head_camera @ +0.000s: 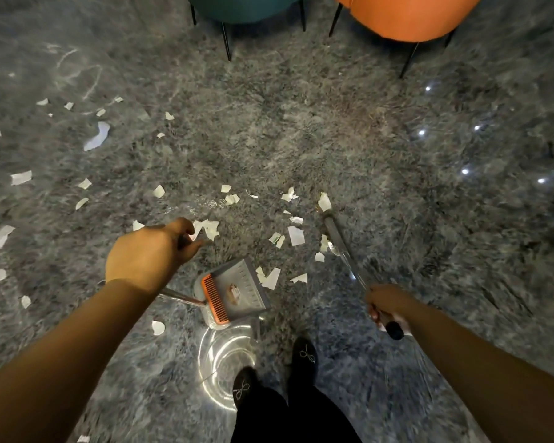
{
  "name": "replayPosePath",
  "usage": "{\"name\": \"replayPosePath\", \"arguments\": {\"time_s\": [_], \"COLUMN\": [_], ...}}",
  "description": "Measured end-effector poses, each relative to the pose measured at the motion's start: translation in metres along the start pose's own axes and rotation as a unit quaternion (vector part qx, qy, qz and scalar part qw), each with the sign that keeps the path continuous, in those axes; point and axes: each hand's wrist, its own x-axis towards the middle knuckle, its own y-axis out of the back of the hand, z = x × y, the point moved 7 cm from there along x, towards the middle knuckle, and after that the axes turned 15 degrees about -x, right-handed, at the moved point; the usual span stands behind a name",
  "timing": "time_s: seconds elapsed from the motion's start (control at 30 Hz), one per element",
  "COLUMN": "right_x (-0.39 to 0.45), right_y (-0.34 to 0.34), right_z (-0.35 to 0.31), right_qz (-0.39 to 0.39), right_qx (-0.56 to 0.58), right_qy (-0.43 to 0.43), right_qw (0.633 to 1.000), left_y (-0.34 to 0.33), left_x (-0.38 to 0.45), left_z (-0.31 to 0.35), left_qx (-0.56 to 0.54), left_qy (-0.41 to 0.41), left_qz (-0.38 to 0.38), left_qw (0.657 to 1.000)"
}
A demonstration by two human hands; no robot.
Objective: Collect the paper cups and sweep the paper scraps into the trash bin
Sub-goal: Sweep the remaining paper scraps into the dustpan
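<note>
we find paper scraps strewn over the grey floor from left edge to centre. the left hand grips the dustpan handle; the right hand, lower right, grips the broom.

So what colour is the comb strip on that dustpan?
Orange comb strip, on a grey dustpan; seen in the head view.

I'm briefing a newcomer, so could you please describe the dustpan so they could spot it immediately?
Start at the person's black shoes near the bottom. Just above them, on the grey floor, stands the dustpan. Among white paper scraps, it alone is a grey tray with an orange comb edge.
</note>
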Motion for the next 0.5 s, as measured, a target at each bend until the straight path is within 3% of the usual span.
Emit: {"name": "replayPosePath", "arguments": {"time_s": [0.5], "right_x": [-0.048], "right_y": [-0.115], "right_z": [-0.027], "right_qz": [-0.100], "right_qx": [-0.111], "right_qy": [0.035], "right_qw": [0.988], "left_y": [0.008], "left_x": [-0.026], "left_z": [-0.035], "left_qx": [0.010], "left_qy": [-0.023], "left_qz": [0.046], "left_qw": [0.999]}}
